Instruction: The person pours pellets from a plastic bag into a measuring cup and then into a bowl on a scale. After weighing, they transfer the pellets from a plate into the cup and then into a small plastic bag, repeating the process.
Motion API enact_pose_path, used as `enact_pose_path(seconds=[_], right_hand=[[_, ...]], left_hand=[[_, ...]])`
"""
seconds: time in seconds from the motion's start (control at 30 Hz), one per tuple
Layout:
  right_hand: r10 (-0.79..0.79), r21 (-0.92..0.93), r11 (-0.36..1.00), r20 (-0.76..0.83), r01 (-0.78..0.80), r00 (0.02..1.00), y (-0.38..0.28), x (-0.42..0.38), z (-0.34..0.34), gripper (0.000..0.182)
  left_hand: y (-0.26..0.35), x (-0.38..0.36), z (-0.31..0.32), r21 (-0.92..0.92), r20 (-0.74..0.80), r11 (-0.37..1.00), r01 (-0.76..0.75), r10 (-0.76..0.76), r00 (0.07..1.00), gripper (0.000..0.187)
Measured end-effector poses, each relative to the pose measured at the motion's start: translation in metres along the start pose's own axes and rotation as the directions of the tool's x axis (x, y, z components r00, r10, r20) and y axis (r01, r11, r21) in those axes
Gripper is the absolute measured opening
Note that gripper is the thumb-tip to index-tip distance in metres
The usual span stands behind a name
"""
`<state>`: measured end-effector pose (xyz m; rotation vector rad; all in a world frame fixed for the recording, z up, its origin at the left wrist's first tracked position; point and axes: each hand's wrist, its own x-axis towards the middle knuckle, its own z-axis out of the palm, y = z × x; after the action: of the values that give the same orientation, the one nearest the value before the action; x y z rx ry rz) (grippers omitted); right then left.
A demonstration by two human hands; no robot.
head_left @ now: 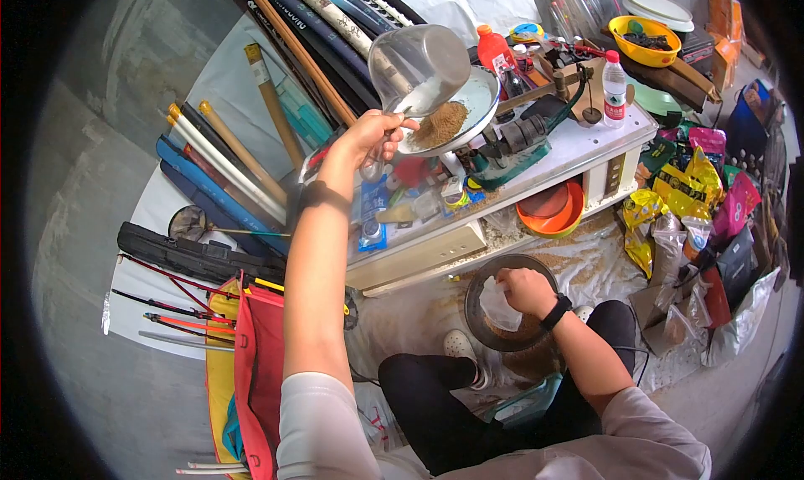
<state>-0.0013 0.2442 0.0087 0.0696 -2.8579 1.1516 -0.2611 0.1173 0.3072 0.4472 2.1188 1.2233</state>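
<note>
My left hand [378, 139] is closed around a clear plastic measuring jug [419, 57], which is tilted over a white pan [481, 103] on the table. Brown granular powder [441, 125] is heaped in the pan, with some white material near the jug's lower edge. The pan rests at the dark green balance scale [512, 156]. Down between my knees, my right hand [528, 291] is closed on a translucent plastic bag [500, 310]. The bag is inside a round dark basin [481, 333] on the floor. Its contents are hard to make out.
The white table [578, 157] carries a water bottle [614, 90], an orange bottle [494, 48] and a yellow basket [653, 56]. An orange bowl [573, 216] sits underneath. Colourful packets [682, 187] crowd the right; rods and tubes [230, 166] and a red bag [260, 354] stand left.
</note>
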Motion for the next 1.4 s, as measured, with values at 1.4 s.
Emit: enact_pose_path(seconds=[1.4], right_hand=[[0.039,0.45,0.885,-0.323,0.117,0.946,-0.006,0.012,-0.012,0.02]], left_hand=[[-0.142,-0.217,0.095,0.689,-0.313,0.713,-0.132,0.457,0.833,0.032]])
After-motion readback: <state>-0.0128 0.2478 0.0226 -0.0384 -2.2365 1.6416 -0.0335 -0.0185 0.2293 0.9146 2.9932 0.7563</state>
